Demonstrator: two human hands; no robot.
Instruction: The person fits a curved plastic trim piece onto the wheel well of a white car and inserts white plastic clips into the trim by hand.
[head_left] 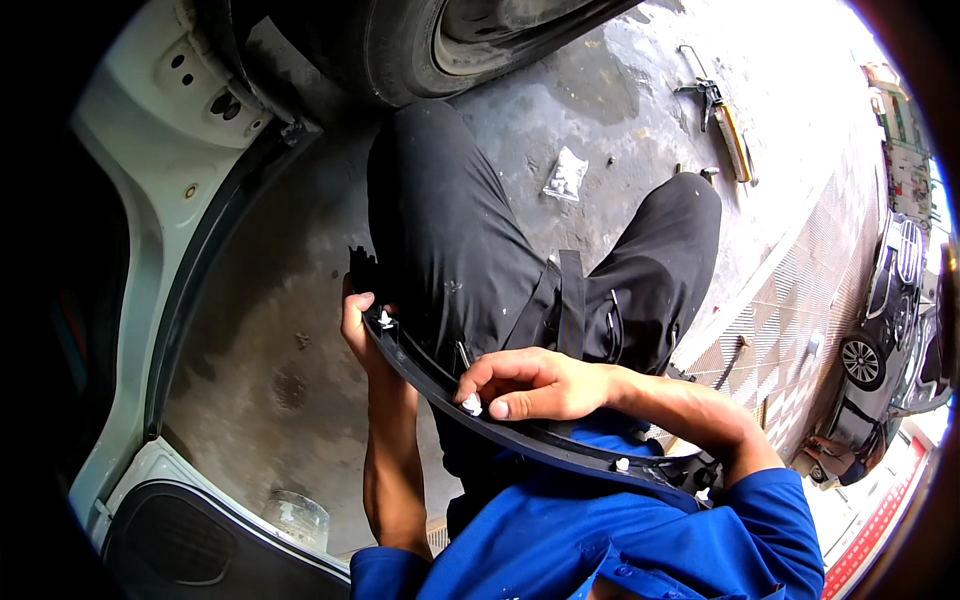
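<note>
From the head camera, the person crouches on a grey, stained concrete floor (pixel 280 330) in a car workshop. A white car body (pixel 150 130) with its door open is on the left, and one black tyre (pixel 440 40) is at the top. Two dark cars (pixel 890 330) stand far off on the right. One small clear bag (pixel 566 173) and one yellow-handled tool (pixel 735 140) lie on the floor.

One long, curved black trim strip (pixel 520 435) lies across the person's lap. I count three white clips on it.

The left hand (pixel 358 325) is wrapped around the strip's far end. The right hand (pixel 530 385) has its fingers pinched together on one white clip (pixel 470 404) in the middle of the strip.
</note>
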